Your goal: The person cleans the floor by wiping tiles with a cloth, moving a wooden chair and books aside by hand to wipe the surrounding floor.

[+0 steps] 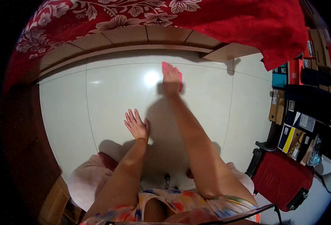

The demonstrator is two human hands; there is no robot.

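A pink cloth point(180, 79) lies on the glossy white tiled floor point(116, 86), under my right hand point(170, 80). That hand reaches far forward, its fingers pressed on the cloth; pink shows at the fingertips and along the right side. Closer to me, my left hand point(137, 126) rests palm down on the tiles, holding nothing, its fingers spread. Light glares off the floor just left of the cloth, and the shadow of my head and arms falls between my hands.
Ahead stands a bed with a wooden base point(128, 40) and a red floral bedsheet point(225, 22) hanging over it. Stacked boxes point(291, 138) and a red suitcase point(281, 180) are at the right. Dark brown furniture point(26, 135) borders the left.
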